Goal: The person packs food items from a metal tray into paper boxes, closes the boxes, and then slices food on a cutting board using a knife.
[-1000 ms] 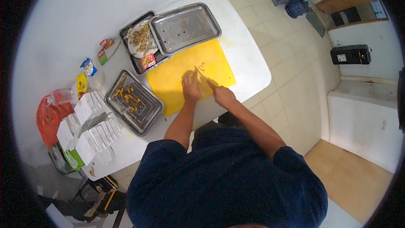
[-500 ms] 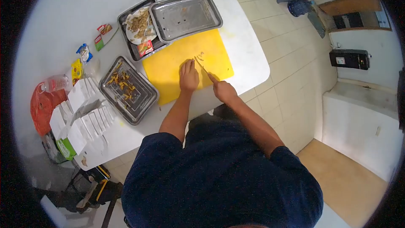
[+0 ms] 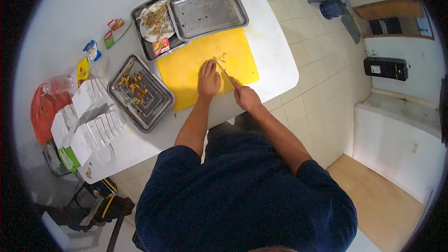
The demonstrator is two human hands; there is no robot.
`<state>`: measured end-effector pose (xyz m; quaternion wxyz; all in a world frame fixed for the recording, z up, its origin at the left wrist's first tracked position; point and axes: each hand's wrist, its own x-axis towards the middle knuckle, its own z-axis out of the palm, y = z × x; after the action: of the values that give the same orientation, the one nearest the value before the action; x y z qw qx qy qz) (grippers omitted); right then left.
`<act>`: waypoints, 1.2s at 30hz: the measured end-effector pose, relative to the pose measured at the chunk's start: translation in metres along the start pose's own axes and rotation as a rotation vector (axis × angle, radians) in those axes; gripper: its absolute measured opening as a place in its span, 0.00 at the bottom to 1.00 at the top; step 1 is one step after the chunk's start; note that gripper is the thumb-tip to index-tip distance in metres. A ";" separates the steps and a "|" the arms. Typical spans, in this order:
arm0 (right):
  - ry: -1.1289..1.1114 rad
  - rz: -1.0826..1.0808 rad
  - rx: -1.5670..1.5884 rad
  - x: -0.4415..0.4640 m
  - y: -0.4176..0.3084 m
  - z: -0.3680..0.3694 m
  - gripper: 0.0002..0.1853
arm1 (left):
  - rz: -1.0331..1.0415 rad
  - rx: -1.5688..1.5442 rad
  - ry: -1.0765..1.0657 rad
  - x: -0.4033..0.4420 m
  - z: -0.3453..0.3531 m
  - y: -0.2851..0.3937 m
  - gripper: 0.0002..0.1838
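My right hand [image 3: 247, 97] is wrapped round the handle of a knife [image 3: 223, 71], whose blade points up and left over the yellow cutting board [image 3: 186, 70]. Close to the blade's left side, my left hand [image 3: 208, 78] presses down on the board with its fingers together; anything under the fingertips is too small to make out. Small brownish pieces [image 3: 223, 58] lie just beyond the knife tip. Left of the board, a metal tray [image 3: 165, 99] holds yellow and dark strips [image 3: 135, 87].
An upper metal tray [image 3: 207, 13] overlaps another tray [image 3: 148, 52] bearing a plate of chopped pieces [image 3: 154, 20] and a red packet [image 3: 161, 46]. Leftward are white boxes [image 3: 95, 126], a red bag [image 3: 45, 114], a plastic bottle [image 3: 59, 84] and small packets [image 3: 83, 70].
The whole view has shifted, so the table sits higher in the frame. Both hands stay over the board, with the knife still in my right hand.
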<state>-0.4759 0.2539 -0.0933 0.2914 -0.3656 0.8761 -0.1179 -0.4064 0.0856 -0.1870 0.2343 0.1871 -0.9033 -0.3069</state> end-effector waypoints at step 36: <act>-0.140 0.123 -0.129 -0.011 -0.014 0.006 0.36 | -0.044 -0.047 -0.001 -0.002 0.005 -0.006 0.22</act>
<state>-0.4583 0.2518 -0.0877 0.3343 -0.3364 0.8802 -0.0170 -0.4067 0.0845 -0.1946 0.2313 0.2013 -0.8915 -0.3333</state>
